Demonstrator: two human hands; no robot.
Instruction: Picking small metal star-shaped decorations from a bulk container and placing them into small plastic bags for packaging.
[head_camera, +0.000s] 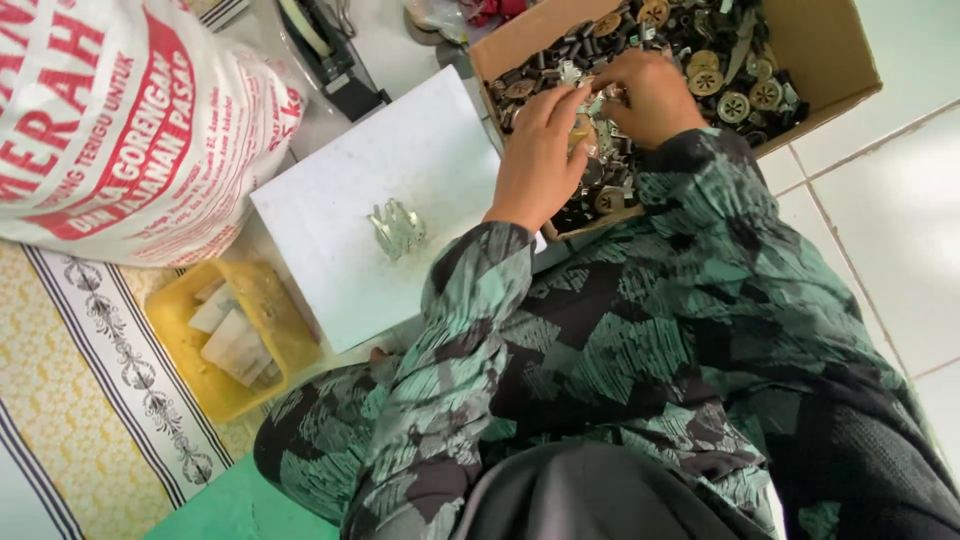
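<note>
Hands both sit inside the cardboard box, which we use as landmark. Our left hand lies at the box's near-left edge, fingers extended and held close together, tips resting on the heap of small metal and black parts that fills the box. Our right hand is just beyond it, deeper in the box, fingers curled down into the parts; fingertips are buried, so we cannot tell whether it pinches a piece. The two hands are close together over the same spot; something small and shiny shows between them, too small to identify.

Left of the box, touching its side, lies a white board. On it a small cluster of silvery metal pieces sits well apart from either hand. Further left of the box, past the board, stands a yellow plastic tray with pale paper-like scraps in it, and above that a large white sack with red print. A patterned mat is under the tray.
</note>
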